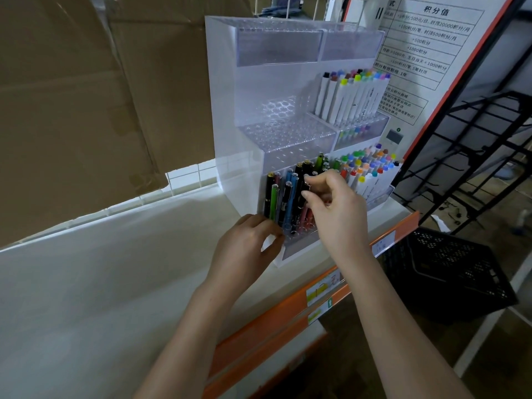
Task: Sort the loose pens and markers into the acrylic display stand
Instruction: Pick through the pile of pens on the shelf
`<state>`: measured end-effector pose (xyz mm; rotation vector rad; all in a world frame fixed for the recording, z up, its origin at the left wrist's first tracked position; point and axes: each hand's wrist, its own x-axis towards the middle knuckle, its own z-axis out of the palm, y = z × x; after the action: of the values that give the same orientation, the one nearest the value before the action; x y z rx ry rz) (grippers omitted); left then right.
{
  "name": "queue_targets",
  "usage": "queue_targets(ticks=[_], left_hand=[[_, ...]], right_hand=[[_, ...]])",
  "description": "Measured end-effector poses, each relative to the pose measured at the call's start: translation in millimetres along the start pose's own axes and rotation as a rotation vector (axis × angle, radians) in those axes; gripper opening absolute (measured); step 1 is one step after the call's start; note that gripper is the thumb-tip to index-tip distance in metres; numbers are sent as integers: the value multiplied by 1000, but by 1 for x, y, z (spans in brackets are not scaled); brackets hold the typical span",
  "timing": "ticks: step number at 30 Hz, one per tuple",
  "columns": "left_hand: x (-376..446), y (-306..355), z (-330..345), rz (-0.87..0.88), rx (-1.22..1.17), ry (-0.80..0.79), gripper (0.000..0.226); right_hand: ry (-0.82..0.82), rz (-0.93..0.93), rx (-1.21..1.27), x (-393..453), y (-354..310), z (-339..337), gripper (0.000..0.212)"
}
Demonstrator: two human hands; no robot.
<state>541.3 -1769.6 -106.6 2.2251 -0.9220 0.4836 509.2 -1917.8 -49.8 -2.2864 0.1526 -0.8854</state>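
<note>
Right hand [334,208] pinching black pen [304,189], left hand [247,243] seemingly steadying acrylic stand [230,110]

A white shelf [121,283] with an orange front edge [288,312] is carrying the clear acrylic display stand [227,116], which is standing upright towards the shelf's right end, close to that edge. Price labels [319,292] are sitting in the orange strip, below the stand. The stand's base is resting directly on the white surface, and its stepped tiers are holding upright pens [288,197] at the lower left and white-barrelled markers [351,96] with coloured caps on the right.
</note>
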Motion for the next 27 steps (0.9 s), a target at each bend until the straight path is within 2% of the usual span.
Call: queue_targets(ticks=[6,16,23,27], left_hand=[[1,1,1,-1,13,-3,6],[1,2,1,15,12,1,7],[2,2,0,26,33,-10,5],[2,3,-1,25,40,-18,5]], right_hand=[[-12,-41,-26,0,0,4,15],[62,-159,-93,-1,4,10,16],[57,-124,-96,-2,1,9,29],[57,-127,-93,-2,-1,6,27]])
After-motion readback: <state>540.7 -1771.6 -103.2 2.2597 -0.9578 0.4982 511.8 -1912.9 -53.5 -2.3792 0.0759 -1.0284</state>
